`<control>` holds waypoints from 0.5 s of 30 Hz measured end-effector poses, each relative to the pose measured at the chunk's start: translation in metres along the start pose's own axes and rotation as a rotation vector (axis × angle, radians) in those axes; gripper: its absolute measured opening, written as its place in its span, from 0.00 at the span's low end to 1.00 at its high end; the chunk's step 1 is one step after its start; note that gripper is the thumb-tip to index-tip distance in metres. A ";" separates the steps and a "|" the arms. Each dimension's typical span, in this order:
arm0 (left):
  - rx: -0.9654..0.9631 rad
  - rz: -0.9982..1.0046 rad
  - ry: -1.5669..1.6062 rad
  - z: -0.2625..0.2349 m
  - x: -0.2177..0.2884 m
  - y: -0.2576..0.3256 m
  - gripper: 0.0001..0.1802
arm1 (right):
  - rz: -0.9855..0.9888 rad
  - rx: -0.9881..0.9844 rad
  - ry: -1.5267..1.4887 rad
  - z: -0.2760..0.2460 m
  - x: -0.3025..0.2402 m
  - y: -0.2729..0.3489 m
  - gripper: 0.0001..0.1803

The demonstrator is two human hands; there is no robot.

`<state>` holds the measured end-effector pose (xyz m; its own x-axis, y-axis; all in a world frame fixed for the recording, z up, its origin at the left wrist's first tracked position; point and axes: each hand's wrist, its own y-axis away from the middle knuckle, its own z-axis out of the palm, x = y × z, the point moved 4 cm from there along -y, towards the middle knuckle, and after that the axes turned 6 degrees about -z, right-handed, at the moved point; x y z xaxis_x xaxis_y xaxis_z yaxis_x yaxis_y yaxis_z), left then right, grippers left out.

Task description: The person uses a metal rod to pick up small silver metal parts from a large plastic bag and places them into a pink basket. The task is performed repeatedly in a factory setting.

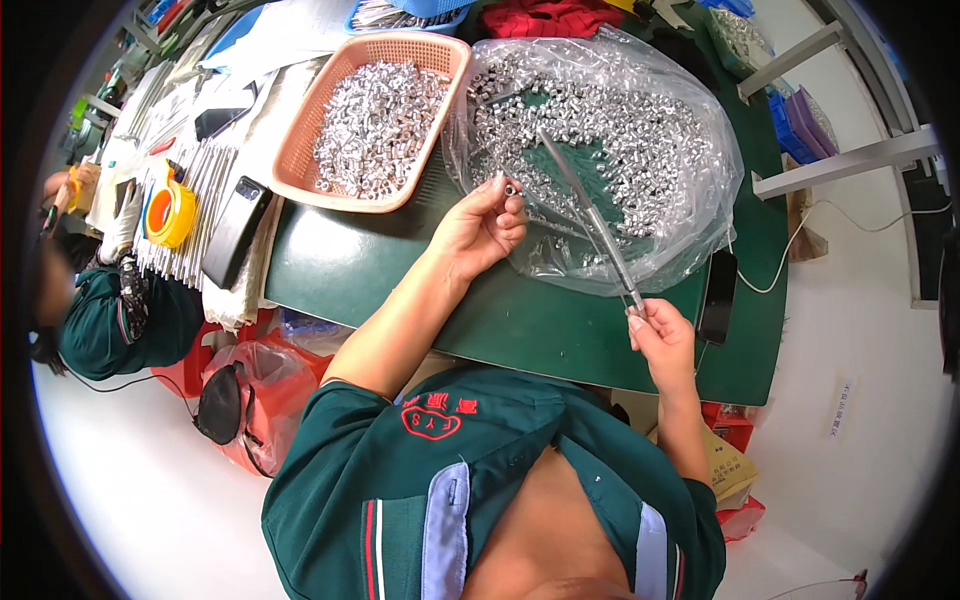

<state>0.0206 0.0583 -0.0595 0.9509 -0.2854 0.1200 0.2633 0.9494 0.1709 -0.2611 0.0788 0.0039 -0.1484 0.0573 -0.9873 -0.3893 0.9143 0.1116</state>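
A basket [300, 150] of metal bits sat left of the bag [700, 200]; a phone [235, 232] lay left of the basket.

The small metal piece [512, 188] pinched at the left hand's [478, 228] fingers [500, 190] is too tiny to identify. The rod's [590, 215] lower end vanishes inside the right hand [662, 338]. The co-worker [100, 310] at the far left is cut off by the rim, and the blue trays [400, 12] leave the top edge.
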 end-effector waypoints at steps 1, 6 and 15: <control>-0.018 -0.007 0.001 -0.001 0.000 0.000 0.13 | 0.019 -0.024 -0.070 0.002 -0.005 0.002 0.06; -0.038 -0.024 -0.017 -0.003 -0.001 0.000 0.12 | 0.043 -0.132 -0.179 0.010 -0.022 0.006 0.09; -0.041 -0.054 -0.093 0.006 -0.007 0.004 0.11 | 0.068 -0.171 -0.172 0.016 -0.018 0.000 0.09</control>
<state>0.0144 0.0635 -0.0534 0.9163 -0.3455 0.2025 0.3222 0.9363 0.1395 -0.2438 0.0837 0.0201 -0.0283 0.1973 -0.9799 -0.5340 0.8257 0.1817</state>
